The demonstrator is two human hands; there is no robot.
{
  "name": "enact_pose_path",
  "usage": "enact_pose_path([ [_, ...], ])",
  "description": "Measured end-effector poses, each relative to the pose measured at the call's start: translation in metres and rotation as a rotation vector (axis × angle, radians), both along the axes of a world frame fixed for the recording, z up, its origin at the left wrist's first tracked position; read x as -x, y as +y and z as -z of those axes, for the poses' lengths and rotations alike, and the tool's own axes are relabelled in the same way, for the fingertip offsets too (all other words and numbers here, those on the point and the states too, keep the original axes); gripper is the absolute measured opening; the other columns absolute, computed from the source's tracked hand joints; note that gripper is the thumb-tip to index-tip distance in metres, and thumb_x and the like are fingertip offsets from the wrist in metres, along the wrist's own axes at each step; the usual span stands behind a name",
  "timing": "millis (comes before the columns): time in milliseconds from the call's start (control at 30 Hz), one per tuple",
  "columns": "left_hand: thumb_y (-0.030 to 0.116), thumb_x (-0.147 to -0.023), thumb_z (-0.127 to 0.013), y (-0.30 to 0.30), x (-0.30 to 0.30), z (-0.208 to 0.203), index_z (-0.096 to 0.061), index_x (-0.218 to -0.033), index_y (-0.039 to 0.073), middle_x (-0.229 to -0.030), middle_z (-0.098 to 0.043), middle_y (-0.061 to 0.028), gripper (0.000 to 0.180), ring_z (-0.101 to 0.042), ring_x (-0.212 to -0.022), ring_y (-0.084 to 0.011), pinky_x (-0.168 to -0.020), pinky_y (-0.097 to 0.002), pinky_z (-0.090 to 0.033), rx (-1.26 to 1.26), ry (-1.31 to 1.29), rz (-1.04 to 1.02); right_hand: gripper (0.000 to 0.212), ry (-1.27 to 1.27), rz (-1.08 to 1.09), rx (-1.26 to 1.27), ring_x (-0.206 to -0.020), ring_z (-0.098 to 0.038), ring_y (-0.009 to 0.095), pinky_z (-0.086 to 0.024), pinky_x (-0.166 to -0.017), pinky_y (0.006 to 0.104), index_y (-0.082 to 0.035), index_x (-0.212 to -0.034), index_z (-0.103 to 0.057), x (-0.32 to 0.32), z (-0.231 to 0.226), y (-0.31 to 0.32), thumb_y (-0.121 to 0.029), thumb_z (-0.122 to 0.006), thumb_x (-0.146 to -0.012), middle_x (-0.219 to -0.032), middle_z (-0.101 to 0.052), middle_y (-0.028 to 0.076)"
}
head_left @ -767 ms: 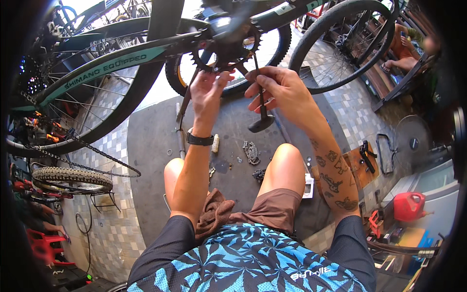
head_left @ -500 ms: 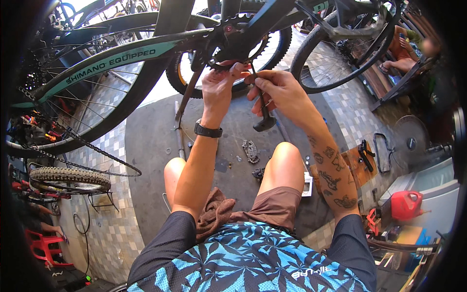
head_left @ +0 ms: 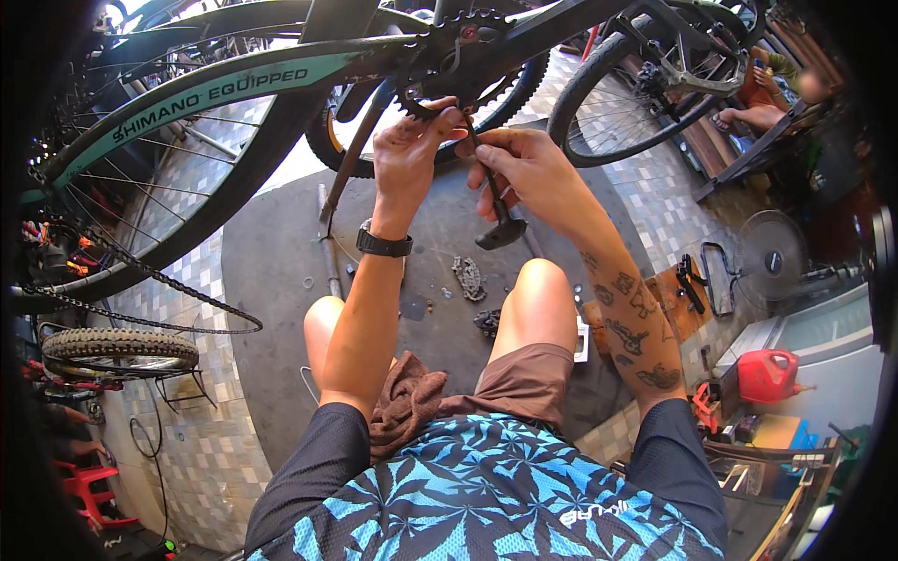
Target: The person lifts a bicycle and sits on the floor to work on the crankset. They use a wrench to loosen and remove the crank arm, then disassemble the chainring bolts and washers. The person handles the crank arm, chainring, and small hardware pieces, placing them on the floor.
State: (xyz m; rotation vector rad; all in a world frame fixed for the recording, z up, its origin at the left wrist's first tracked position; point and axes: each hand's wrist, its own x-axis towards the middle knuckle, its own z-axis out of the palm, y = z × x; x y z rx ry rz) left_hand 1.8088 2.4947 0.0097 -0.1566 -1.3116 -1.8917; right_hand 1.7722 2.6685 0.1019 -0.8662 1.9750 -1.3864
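Chainring (head_left: 458,56) of the raised bicycle, toothed and dark, lies directly above and just beyond the fingers of both hands, at the junction of the teal frame tube (head_left: 215,89) and the crank. The left hand (head_left: 407,154) reaches upward with its fingers (head_left: 432,110) pinched closed on the lower toothed edge of the chainring, thumb and forefinger meeting at the teeth. The right hand (head_left: 528,168) sits just beside it, to the right and slightly nearer the body, with its fingers curled shut around the shaft of a hammer (head_left: 494,210). The long axis of the hammer runs nearly vertical: the upper end of the handle points up toward the chainring, touching or almost touching it beside the left fingertips, while the dark head hangs below the right palm, above the knee. Whether the handle tip actually contacts the teeth cannot be told. Of the two hands, the left is the nearer to the chainring. Below the fingers, a loose piece of chain (head_left: 468,278) and small parts lie on the grey floor (head_left: 271,252), well apart from both hands.
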Motion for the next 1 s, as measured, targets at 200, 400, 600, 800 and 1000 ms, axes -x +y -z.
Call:
enact_pose_path([
  [200,0.008,-0.097,-0.074,0.000,-0.001,-0.001,-0.075,-0.118,-0.002,-0.099,-0.078,-0.0087,0.023,-0.074,-0.087,-0.0150,-0.079,-0.0273,-0.059,0.012,-0.025,-0.016,0.029,-0.074,-0.009,0.017,-0.066,-0.073,0.019,-0.060,-0.057,0.0307,0.005,-0.123,-0.066,0.002,-0.005,-0.002,-0.017,-0.052,-0.108,-0.088,-0.072,0.008],
  [400,0.010,-0.097,-0.075,0.000,0.000,-0.001,-0.076,-0.118,-0.001,-0.100,-0.078,-0.0081,0.024,-0.073,-0.088,-0.0139,-0.078,-0.0255,-0.058,0.003,0.044,0.006,0.030,-0.060,-0.017,0.017,-0.067,-0.073,0.020,-0.061,-0.059,0.0323,0.005,-0.123,-0.063,-0.001,-0.008,0.001,-0.019,-0.053,-0.107,-0.089,-0.071,0.009],
  [600,0.011,-0.096,-0.076,-0.001,-0.002,0.001,-0.077,-0.118,0.000,-0.099,-0.079,-0.0071,0.025,-0.072,-0.090,-0.0119,-0.080,-0.0251,-0.057,0.040,-0.019,-0.035,0.031,-0.074,-0.032,0.023,-0.070,-0.074,0.020,-0.062,-0.062,0.0337,0.006,-0.124,-0.063,-0.003,-0.009,-0.001,-0.018,-0.051,-0.108,-0.092,-0.071,0.011],
  [800,0.011,-0.095,-0.077,0.000,0.000,0.003,-0.077,-0.118,0.000,-0.098,-0.079,-0.0070,0.025,-0.072,-0.088,-0.0109,-0.080,-0.0246,-0.056,0.017,0.033,-0.004,0.034,-0.093,-0.033,0.032,-0.075,-0.075,0.023,-0.064,-0.066,0.0354,0.007,-0.126,-0.062,-0.002,-0.011,0.000,-0.019,-0.051,-0.108,-0.096,-0.072,0.012],
  [1000,0.011,-0.095,-0.077,-0.002,-0.001,0.002,-0.077,-0.117,0.000,-0.097,-0.079,-0.0072,0.025,-0.072,-0.088,-0.0117,-0.080,-0.0250,-0.057,0.027,0.005,-0.006,0.033,-0.247,-0.090,-0.016,-0.087,-0.078,0.028,-0.066,-0.074,0.0371,0.006,-0.125,-0.064,0.011,-0.029,0.001,-0.020,-0.060,-0.105,-0.105,-0.075,0.016],
])
